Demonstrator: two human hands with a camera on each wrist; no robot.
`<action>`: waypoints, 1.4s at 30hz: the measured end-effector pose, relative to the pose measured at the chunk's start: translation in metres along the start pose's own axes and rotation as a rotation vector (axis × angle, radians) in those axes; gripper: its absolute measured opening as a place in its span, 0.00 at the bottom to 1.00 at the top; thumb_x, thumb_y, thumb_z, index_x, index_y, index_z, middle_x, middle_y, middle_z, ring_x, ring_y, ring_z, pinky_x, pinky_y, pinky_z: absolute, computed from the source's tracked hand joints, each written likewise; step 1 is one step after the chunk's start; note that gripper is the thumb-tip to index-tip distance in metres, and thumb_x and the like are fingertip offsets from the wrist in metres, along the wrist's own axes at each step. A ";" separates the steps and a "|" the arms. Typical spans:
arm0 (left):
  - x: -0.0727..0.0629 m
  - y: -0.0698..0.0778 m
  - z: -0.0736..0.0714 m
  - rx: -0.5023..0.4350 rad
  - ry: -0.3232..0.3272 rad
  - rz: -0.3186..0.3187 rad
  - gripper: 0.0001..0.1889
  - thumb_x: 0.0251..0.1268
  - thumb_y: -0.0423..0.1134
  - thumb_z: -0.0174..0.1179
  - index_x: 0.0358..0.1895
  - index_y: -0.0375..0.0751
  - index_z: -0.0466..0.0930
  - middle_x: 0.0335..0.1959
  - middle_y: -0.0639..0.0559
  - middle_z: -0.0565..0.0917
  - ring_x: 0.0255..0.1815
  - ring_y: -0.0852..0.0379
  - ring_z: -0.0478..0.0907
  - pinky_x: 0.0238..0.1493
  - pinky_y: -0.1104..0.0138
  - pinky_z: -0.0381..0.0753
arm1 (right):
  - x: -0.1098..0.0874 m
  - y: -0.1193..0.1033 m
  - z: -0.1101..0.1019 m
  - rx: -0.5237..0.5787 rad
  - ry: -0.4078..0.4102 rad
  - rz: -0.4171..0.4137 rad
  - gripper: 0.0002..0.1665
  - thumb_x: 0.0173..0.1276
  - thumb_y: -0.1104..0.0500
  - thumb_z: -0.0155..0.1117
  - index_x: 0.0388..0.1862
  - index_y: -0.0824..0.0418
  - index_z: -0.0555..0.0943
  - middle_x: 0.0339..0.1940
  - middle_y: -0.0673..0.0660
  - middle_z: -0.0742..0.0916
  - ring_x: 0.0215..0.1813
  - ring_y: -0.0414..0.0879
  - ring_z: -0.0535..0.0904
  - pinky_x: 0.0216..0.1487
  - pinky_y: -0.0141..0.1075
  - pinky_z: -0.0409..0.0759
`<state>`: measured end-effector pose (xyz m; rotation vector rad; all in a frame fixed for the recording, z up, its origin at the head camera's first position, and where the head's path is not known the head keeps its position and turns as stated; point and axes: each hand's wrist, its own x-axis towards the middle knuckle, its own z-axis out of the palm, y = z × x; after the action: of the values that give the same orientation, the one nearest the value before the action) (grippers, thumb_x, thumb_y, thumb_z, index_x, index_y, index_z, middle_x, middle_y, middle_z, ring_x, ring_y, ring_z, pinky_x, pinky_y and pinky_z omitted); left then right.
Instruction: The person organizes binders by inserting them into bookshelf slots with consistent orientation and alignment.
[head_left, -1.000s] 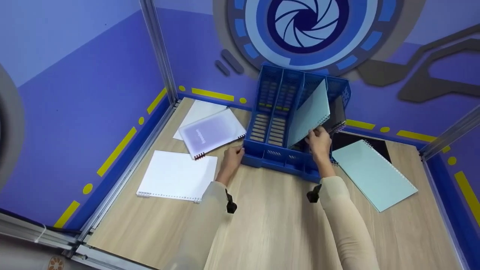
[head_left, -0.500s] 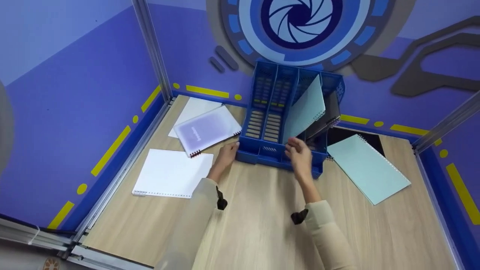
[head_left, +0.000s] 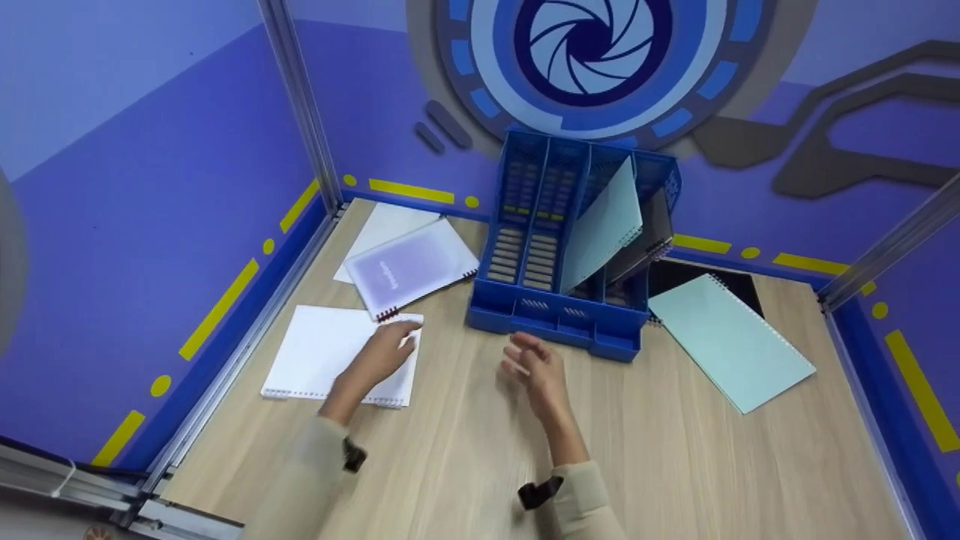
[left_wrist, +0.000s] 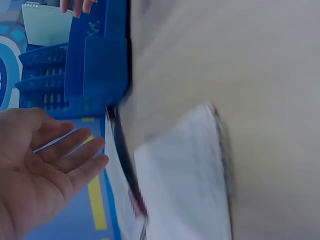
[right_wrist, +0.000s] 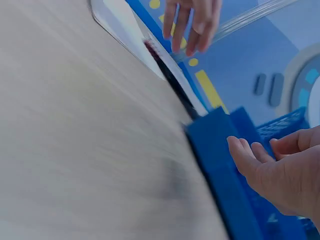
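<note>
My left hand (head_left: 379,356) hovers over a white spiral notebook (head_left: 311,345), its fingers loosely extended and holding nothing. In the left wrist view, the palm of that hand (left_wrist: 50,170) shows with relaxed fingers. My right hand (head_left: 541,375) is above the wooden table in front of the blue file rack (head_left: 536,311), fingers relaxed, nothing in them. A mint spiral notebook (head_left: 606,225) leans in one of the rack's right-hand slots. Beside it, a dark spiral notebook (head_left: 645,234) stands tilted in the rightmost slot. A purple-covered spiral notebook (head_left: 412,262) lies left of the rack.
A white notebook or sheet (head_left: 386,219) lies partly under the purple-covered notebook. Right of the rack, another mint spiral notebook (head_left: 731,345) overlaps a black one (head_left: 742,289). Blue-purple panels (head_left: 187,187) and metal rails (head_left: 296,112) bound the table (head_left: 457,450).
My right hand has let go of the mint notebook, leaving it in the rack, and has moved left and toward me. My left hand has left the rack's front corner and moved left over the white notebook.
</note>
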<state>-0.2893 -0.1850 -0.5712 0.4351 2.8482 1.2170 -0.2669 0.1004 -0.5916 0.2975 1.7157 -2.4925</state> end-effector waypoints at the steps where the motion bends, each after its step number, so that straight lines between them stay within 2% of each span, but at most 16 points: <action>1: -0.011 -0.004 -0.005 0.031 0.002 -0.012 0.17 0.71 0.27 0.56 0.59 0.25 0.78 0.58 0.32 0.82 0.62 0.36 0.78 0.64 0.47 0.73 | -0.002 0.005 0.002 0.008 0.002 0.022 0.23 0.74 0.73 0.43 0.66 0.76 0.71 0.68 0.74 0.75 0.66 0.65 0.77 0.62 0.52 0.78; 7: -0.073 -0.023 -0.024 0.067 0.000 -0.102 0.18 0.71 0.29 0.59 0.61 0.27 0.78 0.60 0.32 0.81 0.66 0.35 0.74 0.67 0.46 0.70 | -0.013 0.025 0.016 0.014 -0.020 0.096 0.23 0.76 0.70 0.45 0.68 0.75 0.70 0.70 0.74 0.73 0.65 0.63 0.78 0.63 0.52 0.77; 10: -0.100 -0.031 -0.030 0.094 -0.004 -0.174 0.19 0.70 0.27 0.58 0.62 0.27 0.77 0.62 0.32 0.79 0.67 0.34 0.72 0.68 0.45 0.69 | -0.017 0.031 0.023 0.018 -0.048 0.133 0.23 0.78 0.69 0.46 0.69 0.74 0.69 0.71 0.73 0.74 0.65 0.62 0.78 0.63 0.51 0.77; 14: -0.124 -0.043 -0.036 0.190 0.042 -0.255 0.21 0.67 0.24 0.55 0.63 0.26 0.76 0.63 0.30 0.77 0.68 0.32 0.71 0.67 0.45 0.70 | -0.022 0.038 0.030 0.019 -0.098 0.151 0.23 0.80 0.67 0.46 0.69 0.75 0.68 0.71 0.74 0.73 0.65 0.63 0.78 0.62 0.50 0.78; 18: -0.140 -0.057 -0.037 0.364 0.117 -0.233 0.22 0.63 0.20 0.55 0.62 0.25 0.76 0.62 0.28 0.77 0.65 0.30 0.73 0.62 0.45 0.75 | -0.023 0.042 0.035 0.027 -0.113 0.164 0.23 0.80 0.66 0.46 0.68 0.76 0.69 0.70 0.75 0.73 0.64 0.63 0.79 0.61 0.50 0.79; 21: -0.148 -0.068 -0.037 0.466 0.184 -0.188 0.22 0.62 0.18 0.57 0.61 0.24 0.76 0.61 0.26 0.76 0.63 0.28 0.74 0.61 0.44 0.75 | -0.025 0.044 0.037 0.039 -0.114 0.192 0.23 0.79 0.67 0.47 0.68 0.76 0.68 0.69 0.74 0.74 0.63 0.63 0.79 0.61 0.52 0.79; 24: -0.153 -0.078 -0.039 0.510 0.214 -0.171 0.21 0.66 0.18 0.54 0.62 0.22 0.75 0.62 0.24 0.74 0.64 0.26 0.72 0.64 0.43 0.73 | -0.027 0.048 0.036 0.041 -0.125 0.221 0.24 0.79 0.67 0.47 0.70 0.76 0.67 0.69 0.75 0.74 0.64 0.64 0.78 0.61 0.54 0.78; 28: -0.158 -0.087 -0.043 0.534 0.170 -0.186 0.21 0.69 0.18 0.50 0.65 0.21 0.72 0.65 0.23 0.71 0.68 0.25 0.67 0.67 0.42 0.68 | -0.030 0.053 0.032 0.041 -0.126 0.266 0.24 0.80 0.67 0.45 0.71 0.75 0.66 0.70 0.74 0.74 0.66 0.64 0.77 0.61 0.55 0.78; 30: -0.160 -0.090 -0.044 0.546 0.149 -0.192 0.22 0.67 0.17 0.51 0.65 0.20 0.71 0.66 0.23 0.71 0.69 0.25 0.66 0.68 0.42 0.66 | -0.031 0.055 0.029 0.043 -0.122 0.280 0.24 0.81 0.67 0.43 0.72 0.75 0.65 0.70 0.74 0.74 0.66 0.63 0.77 0.61 0.54 0.78; 33: -0.160 -0.092 -0.046 0.562 0.151 -0.180 0.22 0.64 0.16 0.54 0.62 0.19 0.73 0.64 0.23 0.72 0.68 0.25 0.67 0.68 0.42 0.66 | -0.031 0.057 0.025 0.049 -0.119 0.283 0.24 0.83 0.65 0.40 0.72 0.74 0.65 0.70 0.73 0.74 0.65 0.63 0.78 0.60 0.53 0.79; 38: -0.158 -0.092 -0.046 0.590 0.170 -0.142 0.19 0.61 0.16 0.57 0.56 0.22 0.79 0.58 0.24 0.78 0.64 0.24 0.71 0.65 0.41 0.69 | -0.031 0.059 0.023 0.073 -0.122 0.276 0.25 0.84 0.64 0.39 0.73 0.75 0.64 0.70 0.74 0.74 0.65 0.62 0.79 0.60 0.53 0.79; 42: -0.159 -0.088 -0.046 0.576 0.140 -0.141 0.17 0.62 0.16 0.57 0.54 0.25 0.82 0.57 0.25 0.79 0.64 0.25 0.72 0.64 0.38 0.70 | -0.032 0.060 0.023 0.084 -0.120 0.273 0.25 0.84 0.64 0.38 0.73 0.76 0.63 0.70 0.75 0.74 0.65 0.63 0.78 0.60 0.53 0.79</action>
<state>-0.1643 -0.3163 -0.6173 0.1469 3.2507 0.4019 -0.2268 0.0566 -0.6317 0.3551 1.4221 -2.3361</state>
